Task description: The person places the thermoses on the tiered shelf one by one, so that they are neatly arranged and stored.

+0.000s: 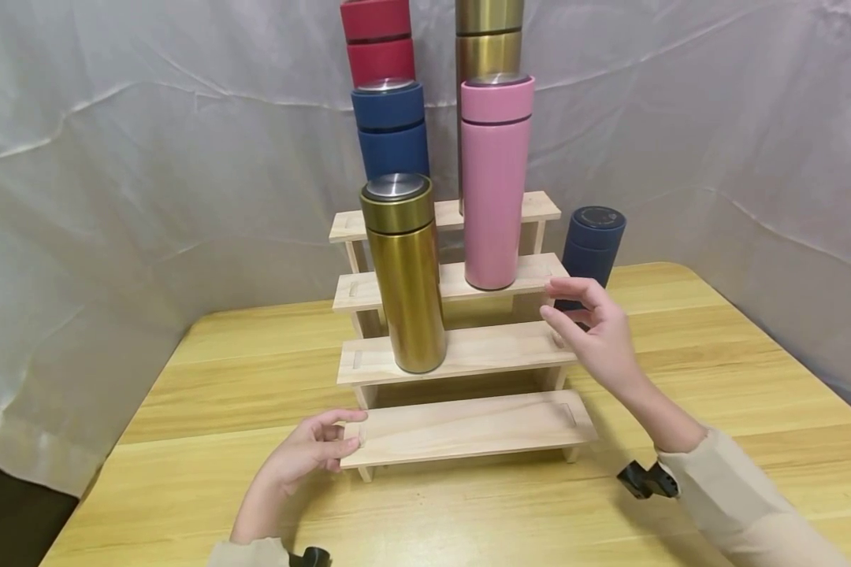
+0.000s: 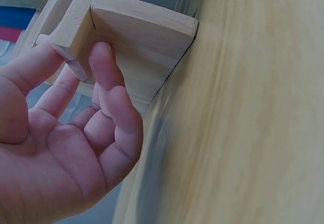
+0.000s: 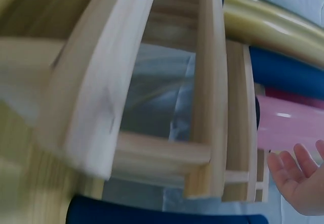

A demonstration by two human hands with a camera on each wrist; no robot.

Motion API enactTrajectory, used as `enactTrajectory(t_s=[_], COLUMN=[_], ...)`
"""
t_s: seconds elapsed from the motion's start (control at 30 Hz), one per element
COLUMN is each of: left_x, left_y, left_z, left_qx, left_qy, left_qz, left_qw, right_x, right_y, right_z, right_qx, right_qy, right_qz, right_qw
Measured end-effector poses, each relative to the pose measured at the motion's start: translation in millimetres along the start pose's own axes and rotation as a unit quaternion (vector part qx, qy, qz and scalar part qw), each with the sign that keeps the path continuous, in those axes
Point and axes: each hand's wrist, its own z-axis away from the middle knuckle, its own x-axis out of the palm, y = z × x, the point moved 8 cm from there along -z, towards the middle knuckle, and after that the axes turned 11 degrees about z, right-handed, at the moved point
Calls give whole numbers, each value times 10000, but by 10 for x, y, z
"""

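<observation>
A stepped wooden rack (image 1: pixel 468 429) stands on the table, with tall lidded vacuum flasks upright on its upper steps. My left hand (image 1: pixel 305 449) pinches the left end of the lowest step; the left wrist view has its fingers (image 2: pixel 107 64) at the board's end. My right hand (image 1: pixel 599 335) is at the rack's right side with fingers and thumb bent apart, holding nothing. It overlaps a navy flask (image 1: pixel 590 248) behind it. A gold flask (image 1: pixel 413 299) is on the second step from the bottom, a pink flask (image 1: pixel 496 189) on the third.
Farther back on the rack are a blue flask (image 1: pixel 392 142), a red flask (image 1: pixel 379 51) and a second gold flask (image 1: pixel 489 51). Grey cloth (image 1: pixel 184 157) hangs behind the wood-grain table (image 1: pixel 255 370) and along its sides.
</observation>
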Motion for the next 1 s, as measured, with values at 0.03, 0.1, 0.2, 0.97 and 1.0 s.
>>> enactTrajectory(t_s=[0.03, 0.1, 0.2, 0.97, 1.0], left_x=[-1, -9, -14, -28, -28], left_y=[-2, -10, -9, -27, -29], left_z=[1, 1, 2, 0, -1], left_qx=[11, 18, 50, -27, -26], left_qy=[-13, -27, -53, 15, 9], left_qz=[-1, 3, -12, 36, 44], left_qw=[10000, 10000, 10000, 10000, 10000], right_x=[-24, -71, -142, -547, -561], right_y=[15, 45, 91, 724, 754], right_z=[7, 17, 23, 27, 25], right_qx=[21, 47, 70, 742, 793], right_qy=[19, 64, 147, 724, 738], right_qz=[28, 102, 200, 1329, 1341], right_qw=[10000, 9999, 9997, 9857, 9850])
